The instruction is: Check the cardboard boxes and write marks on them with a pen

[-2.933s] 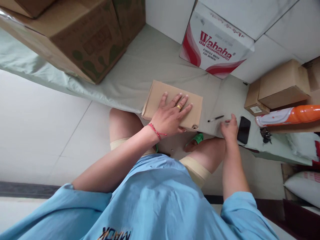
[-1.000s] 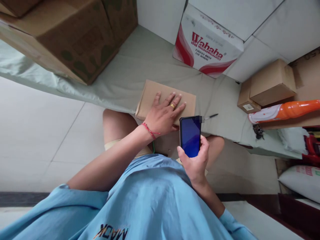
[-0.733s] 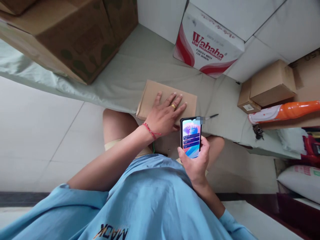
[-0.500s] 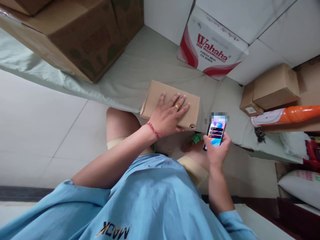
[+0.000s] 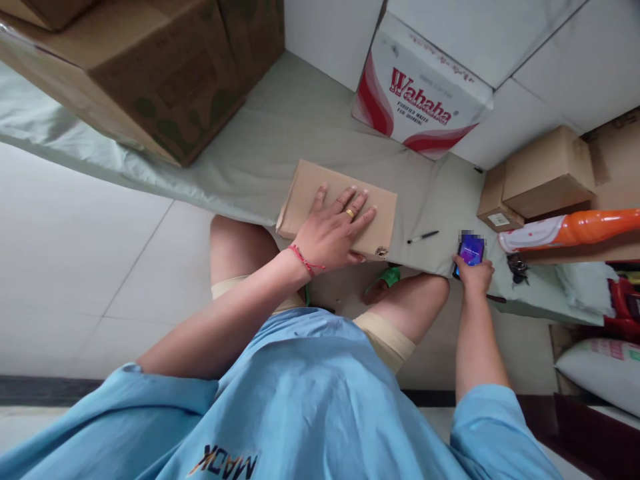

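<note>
Flat on a small cardboard box rests my left hand, its fingers spread, with a ring and a red string bracelet. The box lies near the front edge of a cloth-covered table. My right hand grips a smartphone whose screen is lit; it is over the table edge, right of the box. Between box and phone lies a pen on the cloth.
A large brown carton stands at the back left, a white and red water carton against the wall. To the right are smaller cardboard boxes, an orange-and-white bottle-shaped thing, keys and a plastic bag.
My right hand has moved right with the phone, away from the box. The pen on the cloth has come into view. My left hand stays on the box.
</note>
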### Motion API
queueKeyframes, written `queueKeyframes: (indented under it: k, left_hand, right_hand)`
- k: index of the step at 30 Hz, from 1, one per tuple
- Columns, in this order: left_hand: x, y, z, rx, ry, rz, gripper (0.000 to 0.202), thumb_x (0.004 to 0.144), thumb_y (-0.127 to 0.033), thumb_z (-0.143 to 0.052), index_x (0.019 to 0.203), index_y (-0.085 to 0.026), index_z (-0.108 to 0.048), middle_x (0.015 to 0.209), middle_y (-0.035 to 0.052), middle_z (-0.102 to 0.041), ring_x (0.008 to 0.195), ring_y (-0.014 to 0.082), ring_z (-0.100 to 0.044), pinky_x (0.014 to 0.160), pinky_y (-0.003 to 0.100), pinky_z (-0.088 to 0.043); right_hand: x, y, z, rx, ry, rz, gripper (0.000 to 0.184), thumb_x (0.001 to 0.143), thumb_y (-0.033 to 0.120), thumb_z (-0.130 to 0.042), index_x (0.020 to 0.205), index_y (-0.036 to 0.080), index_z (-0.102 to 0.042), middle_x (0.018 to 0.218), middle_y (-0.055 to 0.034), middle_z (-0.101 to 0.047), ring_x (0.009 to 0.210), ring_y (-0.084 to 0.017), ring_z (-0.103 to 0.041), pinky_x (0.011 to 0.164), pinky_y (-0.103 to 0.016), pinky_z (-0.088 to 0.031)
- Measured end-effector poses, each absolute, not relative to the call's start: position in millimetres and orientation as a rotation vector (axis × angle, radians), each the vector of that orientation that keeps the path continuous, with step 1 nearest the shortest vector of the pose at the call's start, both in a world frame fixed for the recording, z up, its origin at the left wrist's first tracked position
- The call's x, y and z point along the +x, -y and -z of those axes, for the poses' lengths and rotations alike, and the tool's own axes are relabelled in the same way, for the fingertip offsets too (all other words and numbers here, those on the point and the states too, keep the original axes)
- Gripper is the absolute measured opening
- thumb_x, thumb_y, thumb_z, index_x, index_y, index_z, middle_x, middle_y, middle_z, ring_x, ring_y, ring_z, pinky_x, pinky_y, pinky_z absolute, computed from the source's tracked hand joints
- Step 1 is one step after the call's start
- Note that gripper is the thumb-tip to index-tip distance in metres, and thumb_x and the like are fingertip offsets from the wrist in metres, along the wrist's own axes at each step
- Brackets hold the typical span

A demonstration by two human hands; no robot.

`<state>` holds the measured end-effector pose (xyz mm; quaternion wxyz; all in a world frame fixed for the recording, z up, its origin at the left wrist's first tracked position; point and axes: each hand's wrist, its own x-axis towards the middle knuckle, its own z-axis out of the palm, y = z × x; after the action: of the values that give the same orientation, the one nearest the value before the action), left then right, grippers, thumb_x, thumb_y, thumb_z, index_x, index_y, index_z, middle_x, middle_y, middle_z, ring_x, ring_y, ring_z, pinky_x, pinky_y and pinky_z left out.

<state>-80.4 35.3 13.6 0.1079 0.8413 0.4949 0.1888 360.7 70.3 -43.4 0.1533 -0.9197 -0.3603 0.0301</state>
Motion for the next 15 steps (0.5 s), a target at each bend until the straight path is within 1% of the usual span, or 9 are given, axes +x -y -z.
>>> queueKeyframes:
  k: [2, 4, 5, 7, 8, 9, 11, 13, 15]
  left_hand:
    - [-80.5, -35.3, -14.9, 2.475, -1.463, -0.544, 0.095, 0.082, -0.04, -0.09, 0.166, -0.02, -0.05, 0.178, 0.0231, -0.036, 0.165, 0.0477, -0.035, 0.132, 0.081, -0.011]
    - [-80.3, -35.3, -15.3, 2.473, -1.462, -0.536, 0.096, 0.081, -0.039, -0.091, 0.166, -0.02, -0.05, 0.178, 0.0232, -0.036, 0.165, 0.0478, -0.035, 0.132, 0.081, -0.01]
    - [-80.1, -35.4, -15.2, 2.471, -1.458, -0.534, 0.097, 0.081, -0.039, -0.091, 0.166, -0.02, -0.05, 0.178, 0.0232, -0.035, 0.165, 0.0478, -0.034, 0.132, 0.081, -0.01]
    - [-79.7, -35.5, -14.5, 2.471, -1.45, -0.53, 0.097, 0.081, -0.039, -0.091, 0.166, -0.02, -0.049, 0.179, 0.0232, -0.034, 0.166, 0.0478, -0.032, 0.132, 0.082, -0.008]
    - [-79.6, -35.7, -14.2, 2.472, -1.448, -0.526, 0.097, 0.081, -0.038, -0.091, 0.166, -0.02, -0.049, 0.179, 0.0232, -0.033, 0.167, 0.0477, -0.031, 0.132, 0.082, -0.008]
    - [-80.0, -35.9, -14.0, 2.474, -1.445, -0.519, 0.096, 0.081, -0.037, -0.091, 0.166, -0.02, -0.049, 0.18, 0.0234, -0.033, 0.167, 0.0475, -0.031, 0.131, 0.082, -0.007]
    - [-82.4, -37.0, -14.8, 2.477, -1.423, -0.492, 0.094, 0.082, -0.035, -0.09, 0.165, -0.019, -0.049, 0.18, 0.0239, -0.032, 0.167, 0.0472, -0.029, 0.131, 0.083, -0.008]
    - [-88.8, -39.1, -17.8, 2.478, -1.355, -0.455, 0.09, 0.083, -0.035, -0.089, 0.163, -0.02, -0.051, 0.18, 0.024, -0.032, 0.168, 0.0478, -0.026, 0.13, 0.084, -0.008]
    - [-101.1, -43.1, -22.7, 2.454, -1.25, -0.474, 0.081, 0.087, -0.039, -0.086, 0.159, -0.022, -0.056, 0.179, 0.0215, -0.036, 0.169, 0.0475, -0.023, 0.13, 0.084, -0.012]
  right_hand:
    - [357.1, -75.0, 42.1, -2.598, 1.067, -0.057, 0.08, 0.072, 0.047, -0.086, 0.137, 0.005, -0.063, 0.149, -0.0356, -0.055, 0.144, -0.051, -0.05, 0.12, -0.065, -0.041]
    - [344.1, -71.7, 41.7, -2.529, 1.128, 0.011, 0.07, 0.08, 0.044, -0.078, 0.137, 0.007, -0.063, 0.156, -0.0337, -0.051, 0.153, -0.049, -0.041, 0.126, -0.066, -0.033]
    - [333.0, -65.9, 43.0, -2.461, 1.166, 0.02, 0.063, 0.084, 0.041, -0.073, 0.138, 0.008, -0.063, 0.158, -0.032, -0.05, 0.155, -0.047, -0.039, 0.128, -0.065, -0.03]
    - [301.5, -45.5, 50.7, -2.276, 1.244, -0.071, 0.05, 0.092, 0.037, -0.06, 0.134, 0.011, -0.064, 0.153, -0.0282, -0.055, 0.151, -0.039, -0.045, 0.128, -0.061, -0.031]
    - [281.8, -31.2, 57.4, -2.105, 1.273, -0.236, 0.043, 0.094, 0.036, -0.057, 0.128, 0.011, -0.066, 0.147, -0.0277, -0.059, 0.146, -0.038, -0.05, 0.127, -0.06, -0.034]
    - [260.4, -15.2, 65.9, -2.002, 1.309, -0.389, 0.037, 0.095, 0.04, -0.055, 0.118, 0.015, -0.069, 0.135, -0.0242, -0.067, 0.136, -0.036, -0.058, 0.122, -0.058, -0.04]
    - [216.1, 18.2, 86.6, -1.847, 1.37, -0.752, 0.031, 0.093, 0.046, -0.061, 0.105, 0.021, -0.072, 0.113, -0.0156, -0.075, 0.114, -0.031, -0.067, 0.111, -0.051, -0.052]
    - [176.2, 46.7, 108.1, -1.742, 1.383, -1.042, 0.027, 0.089, 0.049, -0.067, 0.099, 0.024, -0.075, 0.094, -0.0084, -0.077, 0.089, -0.025, -0.072, 0.089, -0.042, -0.06]
    - [147.3, 65.0, 125.9, -1.645, 1.348, -1.289, 0.027, 0.086, 0.049, -0.072, 0.095, 0.024, -0.076, 0.084, -0.0059, -0.078, 0.074, -0.022, -0.071, 0.075, -0.037, -0.061]
